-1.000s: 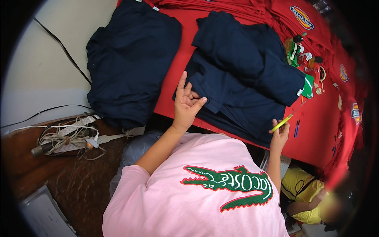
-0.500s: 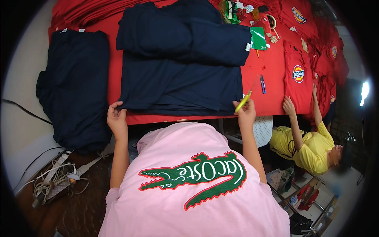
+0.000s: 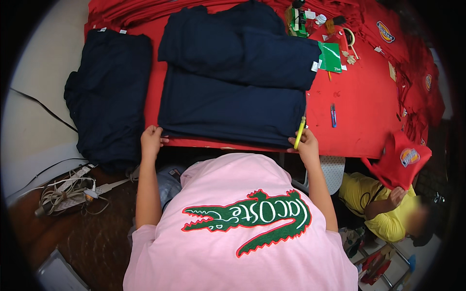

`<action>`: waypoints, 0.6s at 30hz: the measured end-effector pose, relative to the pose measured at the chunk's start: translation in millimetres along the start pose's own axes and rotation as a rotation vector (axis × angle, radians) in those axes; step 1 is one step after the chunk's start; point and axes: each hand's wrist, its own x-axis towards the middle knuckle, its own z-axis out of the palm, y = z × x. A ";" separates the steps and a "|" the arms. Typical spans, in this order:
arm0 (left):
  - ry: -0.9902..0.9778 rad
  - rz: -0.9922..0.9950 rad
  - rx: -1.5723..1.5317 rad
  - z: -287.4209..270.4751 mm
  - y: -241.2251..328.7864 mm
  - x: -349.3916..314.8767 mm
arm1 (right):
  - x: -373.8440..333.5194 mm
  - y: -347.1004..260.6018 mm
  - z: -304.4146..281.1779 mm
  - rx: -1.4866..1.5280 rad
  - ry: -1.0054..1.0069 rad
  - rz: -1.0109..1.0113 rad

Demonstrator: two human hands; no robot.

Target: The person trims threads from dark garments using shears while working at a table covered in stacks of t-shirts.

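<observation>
A stack of folded navy garments (image 3: 233,109) lies at the front edge of the red-covered table, its front layer nearly flat. At its near left corner, my left hand (image 3: 151,140) pinches the cloth's edge. My right hand (image 3: 307,147) is at the near right corner, its fingers closed around yellow-handled thread snips (image 3: 300,134), which point away from me. Whether those fingers also grip cloth, I cannot tell. Across the stack's far part rests another folded navy garment (image 3: 242,58) with white tags at its right end.
More navy garments (image 3: 109,97) hang over the table's left edge. A blue cutter (image 3: 333,115), a green notebook (image 3: 331,57) and a tape roll (image 3: 348,36) lie to the right. A co-worker in yellow (image 3: 383,213) holds a red garment (image 3: 405,155). Cables (image 3: 68,191) lie at lower left.
The front navy layer has become smoother and straighter along its edges. The snips have turned more upright in my right hand. The co-worker has lifted a red garment off the table. My view has shifted slightly.
</observation>
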 end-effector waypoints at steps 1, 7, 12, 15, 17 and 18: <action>-0.047 -0.077 -0.016 1.1 18.0 0.5 | 3.2 -10.1 0.6 0.047 -0.041 0.026; -0.322 0.460 -0.649 5.9 235.8 -0.8 | 86.2 -150.8 -15.1 0.424 -0.225 -0.397; -0.145 1.043 -0.386 114.2 274.3 -61.6 | 84.2 -209.5 -27.0 0.515 -0.055 -0.658; -0.381 0.893 0.067 179.1 183.7 -94.8 | 52.2 -162.1 -49.8 0.177 -0.078 -0.475; -0.494 0.850 0.324 218.6 112.1 -106.3 | 38.6 -105.2 -60.8 0.015 -0.058 -0.411; -0.507 0.935 0.477 233.1 91.1 -114.7 | 28.5 -77.2 -72.8 0.014 -0.076 -0.324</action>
